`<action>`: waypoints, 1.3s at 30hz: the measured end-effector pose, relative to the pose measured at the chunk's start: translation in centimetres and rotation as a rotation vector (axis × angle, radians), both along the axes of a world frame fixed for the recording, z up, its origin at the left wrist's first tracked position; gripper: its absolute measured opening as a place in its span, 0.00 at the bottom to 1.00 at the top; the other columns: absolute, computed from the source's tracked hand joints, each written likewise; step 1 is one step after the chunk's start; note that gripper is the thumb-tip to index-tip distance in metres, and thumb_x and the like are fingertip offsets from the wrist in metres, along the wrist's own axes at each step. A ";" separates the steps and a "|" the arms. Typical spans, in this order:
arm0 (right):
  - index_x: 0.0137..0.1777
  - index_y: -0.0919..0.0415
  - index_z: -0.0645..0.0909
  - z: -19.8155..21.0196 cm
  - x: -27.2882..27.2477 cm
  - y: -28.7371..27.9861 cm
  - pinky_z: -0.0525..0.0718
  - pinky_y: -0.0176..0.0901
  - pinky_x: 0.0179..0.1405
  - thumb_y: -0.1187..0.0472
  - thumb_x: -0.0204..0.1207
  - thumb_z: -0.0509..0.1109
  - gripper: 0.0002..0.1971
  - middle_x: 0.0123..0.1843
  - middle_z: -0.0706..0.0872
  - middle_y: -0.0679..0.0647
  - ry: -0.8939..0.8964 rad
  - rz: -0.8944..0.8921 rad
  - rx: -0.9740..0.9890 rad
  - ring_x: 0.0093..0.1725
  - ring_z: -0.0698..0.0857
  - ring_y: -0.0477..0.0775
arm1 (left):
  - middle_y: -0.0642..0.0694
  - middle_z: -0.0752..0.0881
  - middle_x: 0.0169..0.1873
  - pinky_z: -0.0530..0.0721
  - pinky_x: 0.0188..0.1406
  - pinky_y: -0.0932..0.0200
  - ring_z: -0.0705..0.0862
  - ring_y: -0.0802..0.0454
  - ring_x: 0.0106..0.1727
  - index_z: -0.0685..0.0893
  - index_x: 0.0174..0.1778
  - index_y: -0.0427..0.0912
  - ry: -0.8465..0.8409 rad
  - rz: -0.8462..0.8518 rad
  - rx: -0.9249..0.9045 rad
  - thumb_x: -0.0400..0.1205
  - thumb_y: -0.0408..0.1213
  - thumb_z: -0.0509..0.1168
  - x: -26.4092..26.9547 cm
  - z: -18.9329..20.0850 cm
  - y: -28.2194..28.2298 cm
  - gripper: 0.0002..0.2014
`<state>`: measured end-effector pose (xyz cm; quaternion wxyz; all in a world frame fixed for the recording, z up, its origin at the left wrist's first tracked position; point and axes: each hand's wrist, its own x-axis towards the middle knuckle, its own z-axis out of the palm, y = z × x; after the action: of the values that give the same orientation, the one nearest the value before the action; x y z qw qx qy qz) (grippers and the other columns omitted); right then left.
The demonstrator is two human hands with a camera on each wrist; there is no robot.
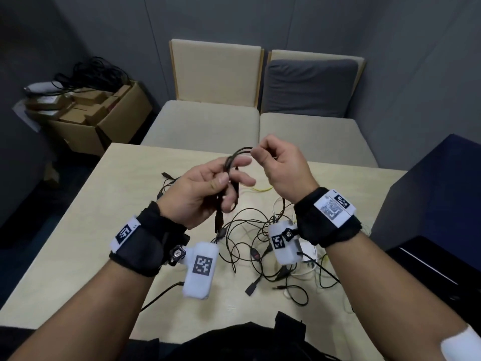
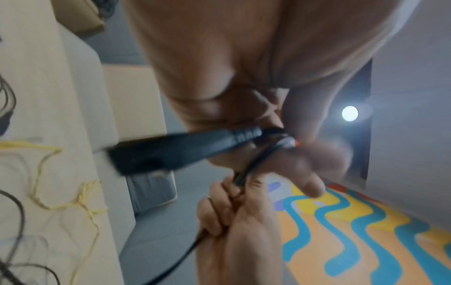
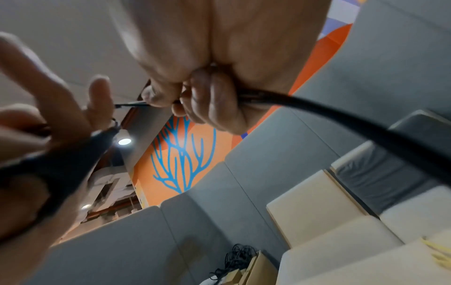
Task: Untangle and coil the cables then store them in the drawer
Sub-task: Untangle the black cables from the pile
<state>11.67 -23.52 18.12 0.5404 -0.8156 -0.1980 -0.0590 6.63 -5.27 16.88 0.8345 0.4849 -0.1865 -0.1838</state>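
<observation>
We are early in the job, by our reading. Both hands are up over the table [image 1: 78, 243], working one black cable [image 1: 235, 156] into loops

Left hand [image 1: 205, 190]: thumb pressed down on a small bundle of black loops against the curled fingers, index finger stretched out past it. A black plug [image 2: 171, 152] sticks out from that grip in the left wrist view; a plug end also hangs below the hand in the head view

Right hand [image 1: 282, 165]: fingers curled, thumb and fingertips pinching the same cable just beside the left index finger. In the right wrist view the cable runs through the closed fingers and trails away behind the hand

We judge this to be the coiling of a first cable, a few turns gathered, the rest not yet wound in. How much of it remains loose we cannot tell

Left to do: nearly everything else. The tangle of cables [image 1: 250, 238] lies on the table under and between the wrists, thin black leads crossing one another, some white ones, a yellow wire [image 1: 263, 189] near the far side. We see no finished coil set aside

No open drawer shows in any view. A dark cabinet [image 1: 429, 199] stands to the right of the table; whether the drawer belongs to it we cannot say. Storing has not begun
</observation>
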 end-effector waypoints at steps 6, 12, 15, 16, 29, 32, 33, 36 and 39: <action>0.36 0.50 0.77 -2.9 0.1 0.0 0.64 0.37 0.23 0.55 0.81 0.61 0.12 0.26 0.69 0.46 0.157 0.019 0.047 0.23 0.66 0.44 | 0.50 0.76 0.25 0.80 0.28 0.62 0.78 0.56 0.23 0.83 0.62 0.40 0.121 0.082 -0.200 0.73 0.37 0.72 0.4 0.4 -0.2 0.20; 0.37 0.52 0.78 -3.8 -0.2 -0.3 0.64 0.35 0.22 0.57 0.82 0.60 0.12 0.27 0.70 0.50 0.201 -0.011 0.036 0.23 0.66 0.44 | 0.49 0.85 0.29 0.76 0.20 0.67 0.79 0.56 0.20 0.73 0.69 0.41 0.161 0.207 -0.142 0.78 0.37 0.58 0.7 1.0 -1.2 0.21; 0.37 0.54 0.78 -4.1 -0.3 -0.3 0.64 0.38 0.22 0.60 0.84 0.60 0.13 0.26 0.69 0.51 0.228 -0.032 0.038 0.23 0.66 0.45 | 0.46 0.91 0.41 0.71 0.15 0.70 0.79 0.57 0.17 0.73 0.68 0.46 0.145 0.214 -0.044 0.79 0.38 0.53 0.7 1.2 -1.7 0.20; 0.37 0.54 0.77 -4.3 -0.4 -0.3 0.64 0.37 0.22 0.61 0.85 0.60 0.14 0.26 0.69 0.51 0.231 -0.031 0.044 0.23 0.66 0.44 | 0.46 0.91 0.45 0.72 0.16 0.69 0.81 0.56 0.18 0.72 0.69 0.48 0.134 0.213 -0.027 0.80 0.38 0.53 0.8 1.3 -1.9 0.20; 0.44 0.56 0.80 -6.6 -2.9 0.9 0.69 0.34 0.30 0.58 0.84 0.60 0.10 0.26 0.73 0.45 0.248 0.076 -0.197 0.28 0.72 0.41 | 0.47 0.87 0.58 0.88 0.32 0.61 0.90 0.50 0.33 0.56 0.82 0.55 0.068 0.483 0.064 0.89 0.41 0.48 3.6 0.5 -2.3 0.24; 0.45 0.54 0.80 -7.0 -3.3 1.0 0.70 0.35 0.34 0.56 0.84 0.61 0.09 0.27 0.75 0.42 0.275 0.099 -0.259 0.31 0.74 0.39 | 0.47 0.86 0.59 0.89 0.36 0.56 0.90 0.49 0.34 0.56 0.82 0.56 0.056 0.567 0.108 0.89 0.42 0.49 4.1 0.2 -2.0 0.23; 0.46 0.54 0.81 -7.1 -3.5 1.0 0.71 0.35 0.35 0.55 0.84 0.61 0.09 0.28 0.76 0.42 0.271 0.114 -0.287 0.32 0.75 0.39 | 0.47 0.86 0.59 0.90 0.38 0.54 0.90 0.49 0.34 0.57 0.82 0.55 0.042 0.598 0.123 0.89 0.42 0.50 4.3 0.1 -1.8 0.23; 0.46 0.53 0.81 -7.1 -4.2 1.1 0.76 0.45 0.41 0.52 0.83 0.62 0.09 0.33 0.81 0.46 0.230 0.179 -0.358 0.37 0.77 0.48 | 0.46 0.86 0.58 0.88 0.44 0.52 0.90 0.49 0.35 0.59 0.79 0.59 -0.028 0.680 0.212 0.89 0.38 0.52 4.7 0.0 -1.3 0.23; 0.43 0.55 0.79 -5.6 -4.4 1.2 0.76 0.49 0.39 0.54 0.81 0.65 0.07 0.32 0.79 0.51 0.175 0.234 -0.369 0.35 0.75 0.51 | 0.43 0.86 0.61 0.87 0.45 0.59 0.90 0.51 0.41 0.65 0.74 0.62 -0.146 0.681 0.423 0.88 0.35 0.55 5.0 -1.1 -0.9 0.21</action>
<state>7.25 -22.36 12.48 0.4004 -0.8741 -0.2512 0.1122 11.59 -6.19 15.73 0.7143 0.6914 -0.0320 0.1035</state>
